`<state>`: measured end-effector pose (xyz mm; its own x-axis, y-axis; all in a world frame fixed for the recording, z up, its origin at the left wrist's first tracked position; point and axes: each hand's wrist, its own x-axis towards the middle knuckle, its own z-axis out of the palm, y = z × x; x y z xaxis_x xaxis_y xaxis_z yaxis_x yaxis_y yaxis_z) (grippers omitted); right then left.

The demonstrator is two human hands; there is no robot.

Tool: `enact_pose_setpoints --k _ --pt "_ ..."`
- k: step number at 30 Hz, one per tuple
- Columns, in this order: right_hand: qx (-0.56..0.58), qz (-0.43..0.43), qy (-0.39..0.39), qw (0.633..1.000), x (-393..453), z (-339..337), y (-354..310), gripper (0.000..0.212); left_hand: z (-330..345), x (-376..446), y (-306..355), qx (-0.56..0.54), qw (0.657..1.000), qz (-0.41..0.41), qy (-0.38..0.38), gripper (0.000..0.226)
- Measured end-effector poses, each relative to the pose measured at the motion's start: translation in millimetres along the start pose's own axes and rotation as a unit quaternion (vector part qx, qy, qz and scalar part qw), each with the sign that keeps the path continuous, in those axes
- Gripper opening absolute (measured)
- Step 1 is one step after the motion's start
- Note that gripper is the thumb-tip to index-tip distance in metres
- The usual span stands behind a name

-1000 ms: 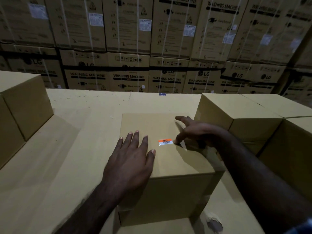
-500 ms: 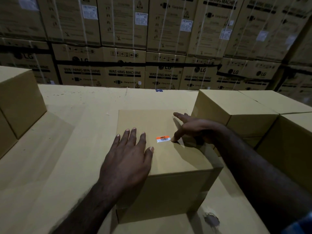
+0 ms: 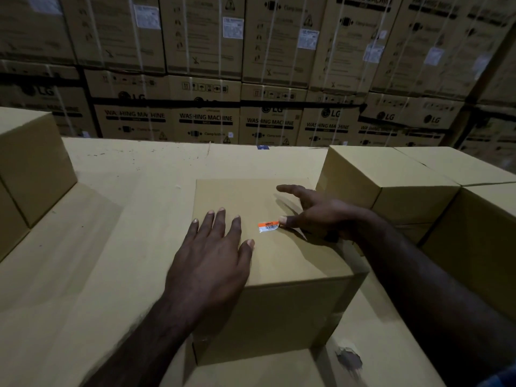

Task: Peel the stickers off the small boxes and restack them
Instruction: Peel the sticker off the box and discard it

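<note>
The sticker-peeling step is judged to be in hand, with nothing yet lifted. Nearest, the small box [image 3: 279, 275] is seen standing on a broad cardboard surface [image 3: 97, 247], whose skin is torn at a patch [image 3: 349, 358] near right. The left hand [image 3: 212, 261] is laid flat on the box top, its grip apart with fingers straight and spread, so the box is pressed steady. Just right of its thumb the orange and white barcode sticker [image 3: 268, 226] is stuck flat near the middle of the top. The right hand [image 3: 315, 213] is reached in from the right, thumb tip set at the sticker's right edge, forefinger stretched out above the box; nothing is pinched, so its grip is apart. Next, it is judged, a nail must be worked under that edge before a pinch can be made. Farther right, two more plain boxes [image 3: 385, 174] are stacked; a stack [image 3: 30, 163] stands at left. Washing-machine cartons [image 3: 206, 118] fill the far wall
</note>
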<state>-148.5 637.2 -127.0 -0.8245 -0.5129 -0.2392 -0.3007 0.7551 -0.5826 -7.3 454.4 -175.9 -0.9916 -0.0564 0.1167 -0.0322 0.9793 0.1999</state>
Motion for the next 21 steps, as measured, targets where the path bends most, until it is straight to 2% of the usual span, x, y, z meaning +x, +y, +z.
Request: enact_pose_setpoints --k 4,6,9,13,21 --pt "0.048 -0.071 0.013 0.996 -13 2 4 0.042 0 0 0 0.000 1.000 -0.001 -0.001 0.061" --pt "0.090 -0.081 0.026 0.992 -16 4 6 0.034 1 0 0 0.003 1.000 -0.001 -0.001 0.061" --pt "0.143 -0.080 0.036 0.986 -18 5 10 0.040 1 0 0 0.004 1.000 0.000 0.001 0.061" --pt "0.052 -0.078 0.043 0.995 -17 9 8 0.053 0 0 0 0.003 1.000 -0.001 -0.003 0.060" --pt "0.020 -0.105 0.079 0.991 -18 18 6 0.031 1 1 -1 0.008 1.000 0.002 -0.002 0.061"
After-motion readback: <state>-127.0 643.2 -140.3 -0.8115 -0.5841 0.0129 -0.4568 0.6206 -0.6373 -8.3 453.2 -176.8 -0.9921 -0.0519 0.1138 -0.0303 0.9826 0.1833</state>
